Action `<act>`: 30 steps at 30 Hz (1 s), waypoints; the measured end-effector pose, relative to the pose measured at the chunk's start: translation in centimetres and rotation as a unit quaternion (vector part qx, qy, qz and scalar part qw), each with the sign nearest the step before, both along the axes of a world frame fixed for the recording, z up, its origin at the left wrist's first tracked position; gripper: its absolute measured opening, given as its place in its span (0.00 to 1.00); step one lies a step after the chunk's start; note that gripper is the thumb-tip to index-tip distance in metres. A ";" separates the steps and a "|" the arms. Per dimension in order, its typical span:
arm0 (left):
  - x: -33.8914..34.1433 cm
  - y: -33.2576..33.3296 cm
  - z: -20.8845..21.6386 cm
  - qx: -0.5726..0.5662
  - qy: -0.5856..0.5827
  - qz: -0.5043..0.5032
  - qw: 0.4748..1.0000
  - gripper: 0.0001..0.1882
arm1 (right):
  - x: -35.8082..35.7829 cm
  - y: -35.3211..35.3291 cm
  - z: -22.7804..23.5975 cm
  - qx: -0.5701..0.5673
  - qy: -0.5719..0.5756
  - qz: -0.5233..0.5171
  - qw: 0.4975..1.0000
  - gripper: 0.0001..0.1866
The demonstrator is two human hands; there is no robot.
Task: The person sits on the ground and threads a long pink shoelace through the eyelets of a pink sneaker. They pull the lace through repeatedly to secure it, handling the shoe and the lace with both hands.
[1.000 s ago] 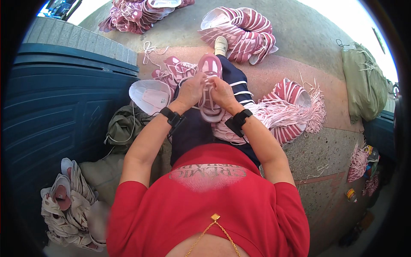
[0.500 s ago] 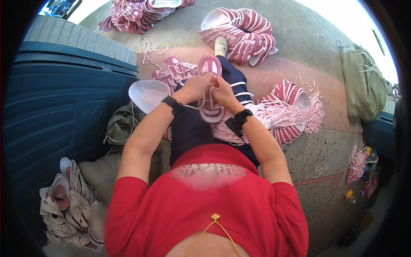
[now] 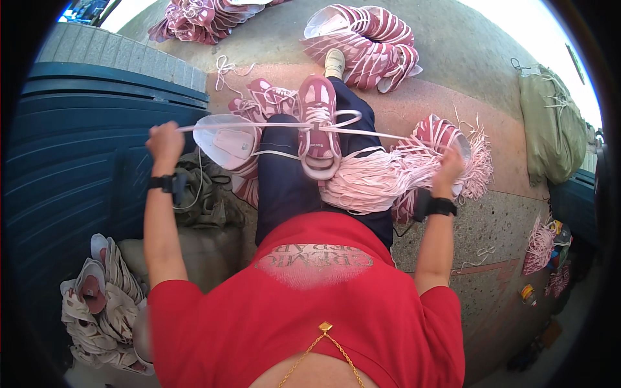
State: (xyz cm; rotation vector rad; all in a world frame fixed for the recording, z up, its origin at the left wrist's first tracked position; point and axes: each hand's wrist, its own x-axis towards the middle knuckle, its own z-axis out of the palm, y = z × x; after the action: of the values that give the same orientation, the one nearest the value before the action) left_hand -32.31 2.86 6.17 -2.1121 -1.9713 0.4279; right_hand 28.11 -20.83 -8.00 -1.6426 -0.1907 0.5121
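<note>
Both hands are spread wide apart, each closed on a pale pink lace (image 3: 246,125) drawn taut across the legs. Out to the left, near a dark blue door (image 3: 84,155), the left hand (image 3: 166,145) makes a fist around one end. On the other side the right hand (image 3: 447,169) is blurred, with its fingers curled in; the last stretch of lace beside it is hard to make out against a stack of dark pink uppers (image 3: 432,132).

Midway between the hands, a pink shoe (image 3: 317,145) lies on the person's navy trousers (image 3: 279,187), its toe pointing away from the body. The taut lace passes over its upper part, and a small loop stands out at its right side.

Left of the shoe are a white-lined upper (image 3: 223,143) and some pink laced shoes (image 3: 275,100). To the right, a thick bundle of pink laces (image 3: 369,184) spreads over the right thigh. Farther out, a cream shoe (image 3: 334,63) on the person's foot is next to a curved stack of pink uppers (image 3: 394,48) on the floor. A green sack (image 3: 550,123) stands at the far right, and beige uppers (image 3: 103,317) are heaped at the lower left.
</note>
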 end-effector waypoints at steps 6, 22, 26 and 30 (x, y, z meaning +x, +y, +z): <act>-14.5 -3.6 2.6 -0.036 -0.016 0.294 0.955 0.12 | 9.3 -11.0 -0.9 -0.035 0.334 -0.117 0.935 0.05; 20.0 -2.3 -8.9 -0.227 -0.406 -0.259 0.847 0.13 | -17.0 11.6 4.7 -0.082 -0.391 0.552 0.732 0.11; 21.2 -2.4 -5.9 -0.354 -0.356 -0.211 0.838 0.12 | -17.1 10.7 6.5 -0.128 -0.397 0.597 0.685 0.10; 19.9 -3.4 -3.4 -0.154 -0.287 -0.417 0.848 0.07 | -17.1 9.9 7.4 -0.125 -0.387 0.626 0.665 0.11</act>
State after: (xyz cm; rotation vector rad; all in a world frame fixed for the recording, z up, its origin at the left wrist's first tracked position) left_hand -12.44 -0.58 2.74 -3.2999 -0.9682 -0.0870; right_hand 11.02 -10.90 -0.61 -1.6963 -2.0807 0.8147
